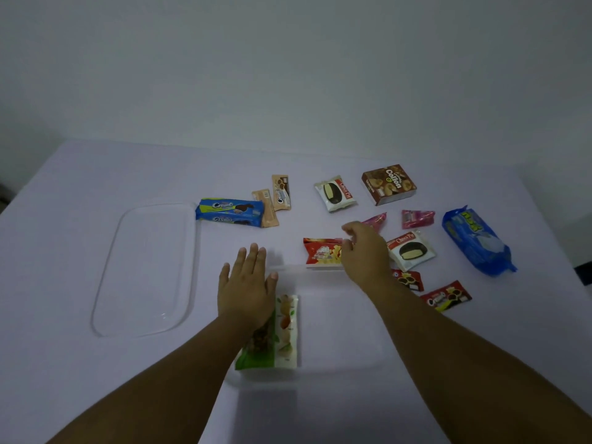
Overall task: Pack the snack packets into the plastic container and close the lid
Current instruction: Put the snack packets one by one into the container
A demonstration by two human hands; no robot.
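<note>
Right hand (363,251) curls over right end of red crinkly snack packet (322,253), fingers pinching its edge; packet lies flat, long axis left-right, beyond far rim of clear plastic container (346,354). Left hand (245,283) flat, fingers straight, hovering over container's left end, above green-and-white packet (282,334) lying lengthwise inside. Container walls hard to make out. Clear lid (144,270) left of left hand.

Tablecloth (96,174): pale lilac
Container (339,363): clear
Lid (144,270): clear
Packet in container (285,331): green and white
Long wafer packets (229,213): blue
Box (388,184): brown (white lettering)
Packet by right hand (322,253): red, yellow print
Big bag (477,240): blue
</note>
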